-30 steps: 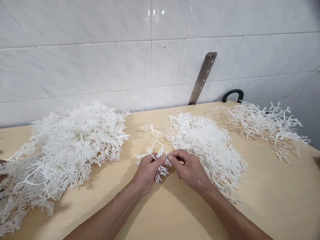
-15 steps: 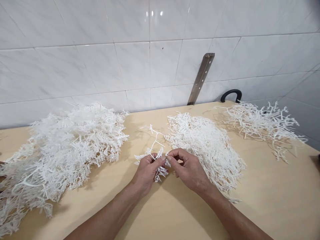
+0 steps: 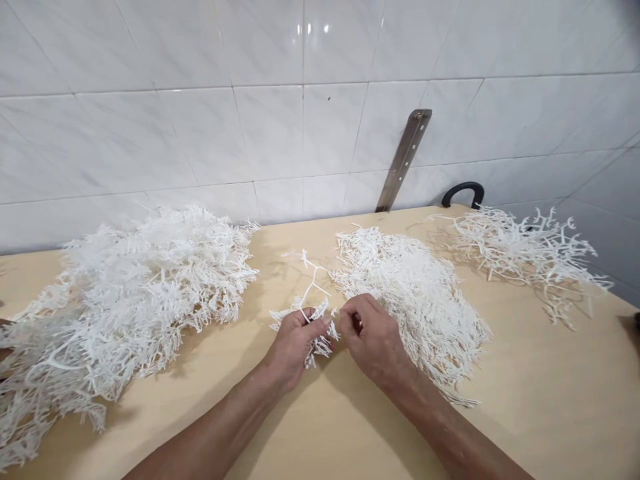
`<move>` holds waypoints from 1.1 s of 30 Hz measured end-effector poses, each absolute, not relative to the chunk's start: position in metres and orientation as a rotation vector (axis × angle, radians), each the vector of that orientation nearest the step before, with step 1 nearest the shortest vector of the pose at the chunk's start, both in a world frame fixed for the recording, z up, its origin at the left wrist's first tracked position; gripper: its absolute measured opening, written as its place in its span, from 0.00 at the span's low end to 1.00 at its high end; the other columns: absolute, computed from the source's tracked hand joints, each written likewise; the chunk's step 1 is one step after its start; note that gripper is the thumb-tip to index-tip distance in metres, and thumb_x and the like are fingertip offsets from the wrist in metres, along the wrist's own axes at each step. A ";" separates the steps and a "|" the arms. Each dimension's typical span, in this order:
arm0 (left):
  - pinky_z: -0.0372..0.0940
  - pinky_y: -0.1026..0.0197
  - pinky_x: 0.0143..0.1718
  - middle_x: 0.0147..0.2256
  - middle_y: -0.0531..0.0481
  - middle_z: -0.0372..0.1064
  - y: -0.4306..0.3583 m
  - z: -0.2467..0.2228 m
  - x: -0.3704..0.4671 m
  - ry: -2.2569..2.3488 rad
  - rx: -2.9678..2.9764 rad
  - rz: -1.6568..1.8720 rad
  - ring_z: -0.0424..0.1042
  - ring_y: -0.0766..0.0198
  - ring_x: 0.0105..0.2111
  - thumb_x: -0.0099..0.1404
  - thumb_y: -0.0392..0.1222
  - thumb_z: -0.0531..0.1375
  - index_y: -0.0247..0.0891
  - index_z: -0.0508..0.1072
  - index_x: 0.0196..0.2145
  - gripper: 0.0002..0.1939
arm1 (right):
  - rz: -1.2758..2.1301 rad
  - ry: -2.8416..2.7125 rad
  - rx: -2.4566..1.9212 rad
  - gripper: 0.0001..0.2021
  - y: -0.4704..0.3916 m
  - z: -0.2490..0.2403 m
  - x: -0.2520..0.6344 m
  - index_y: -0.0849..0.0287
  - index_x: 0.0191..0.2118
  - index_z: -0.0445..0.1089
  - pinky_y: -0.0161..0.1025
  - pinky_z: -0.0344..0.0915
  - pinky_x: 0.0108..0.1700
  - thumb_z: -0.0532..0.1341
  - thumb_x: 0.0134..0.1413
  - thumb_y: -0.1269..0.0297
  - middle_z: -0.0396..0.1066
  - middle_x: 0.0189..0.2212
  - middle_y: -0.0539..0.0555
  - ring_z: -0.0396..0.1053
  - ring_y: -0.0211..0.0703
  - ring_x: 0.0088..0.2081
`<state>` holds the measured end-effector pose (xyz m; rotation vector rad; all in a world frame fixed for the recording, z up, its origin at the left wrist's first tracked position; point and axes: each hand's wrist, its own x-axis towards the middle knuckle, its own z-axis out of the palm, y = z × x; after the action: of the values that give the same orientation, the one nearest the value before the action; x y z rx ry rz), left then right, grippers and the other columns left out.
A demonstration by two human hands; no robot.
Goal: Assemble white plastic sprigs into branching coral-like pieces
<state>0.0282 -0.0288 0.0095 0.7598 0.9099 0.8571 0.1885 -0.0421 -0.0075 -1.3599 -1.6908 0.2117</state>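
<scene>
Between thumb and fingers, my left hand [image 3: 299,343] grips a white branched plastic sprig [image 3: 314,285]. Its bare forked stem points away from me, while feathery tips stick out around the thumb. My right hand [image 3: 370,337] is closed in a pinch just right of those tips, a small gap apart; whatever its fingertips hold is hidden. Right beyond that hand lies a pile of loose white feathery pieces [image 3: 410,287]. To the left spreads a larger heap of white feathery sprigs [image 3: 165,280].
Bare branched white stems [image 3: 525,247] lie at the table's far right. Behind them is a black curved handle [image 3: 464,188]. A metal bracket [image 3: 405,160] leans against the tiled wall [image 3: 270,133] at the back of the wooden table [image 3: 310,427]. Something dark shows at the left edge.
My right hand has drawn slightly away to the right from the sprig, its fingers curling in more. My left hand still holds the sprig in nearly the same place.
</scene>
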 end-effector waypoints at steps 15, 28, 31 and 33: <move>0.65 0.60 0.33 0.28 0.46 0.75 -0.028 0.002 0.028 0.932 0.749 0.881 0.73 0.61 0.28 0.51 0.53 0.72 0.33 0.75 0.28 0.19 | 1.042 -1.149 -1.406 0.16 -0.035 -0.002 0.209 0.58 0.33 0.67 0.33 0.57 0.17 0.64 0.55 0.48 0.60 0.15 0.43 0.58 0.34 0.14; 0.64 0.61 0.31 0.25 0.50 0.71 -0.027 0.002 0.028 0.941 0.670 0.906 0.70 0.65 0.25 0.47 0.50 0.74 0.34 0.73 0.27 0.20 | 0.020 -1.374 -1.508 0.09 -0.040 0.019 0.222 0.59 0.38 0.72 0.38 0.68 0.28 0.58 0.60 0.60 0.74 0.38 0.60 0.67 0.40 0.27; 0.63 0.61 0.30 0.26 0.49 0.72 -0.028 0.002 0.029 0.932 0.683 0.905 0.70 0.64 0.25 0.49 0.51 0.73 0.34 0.73 0.27 0.20 | 0.489 -1.508 -1.485 0.12 -0.045 0.015 0.209 0.57 0.40 0.74 0.38 0.68 0.27 0.59 0.62 0.56 0.74 0.29 0.54 0.70 0.42 0.26; 0.63 0.61 0.30 0.26 0.49 0.72 -0.028 0.002 0.029 0.914 0.695 0.911 0.71 0.64 0.25 0.49 0.52 0.73 0.34 0.73 0.28 0.20 | 0.695 -1.573 -1.469 0.13 -0.048 0.011 0.200 0.57 0.42 0.75 0.38 0.68 0.27 0.59 0.62 0.54 0.76 0.29 0.54 0.72 0.43 0.28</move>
<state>0.0289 -0.0281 0.0025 0.6952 0.9144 0.9114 0.2004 -0.0477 0.0106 -1.4687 -1.5727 0.6950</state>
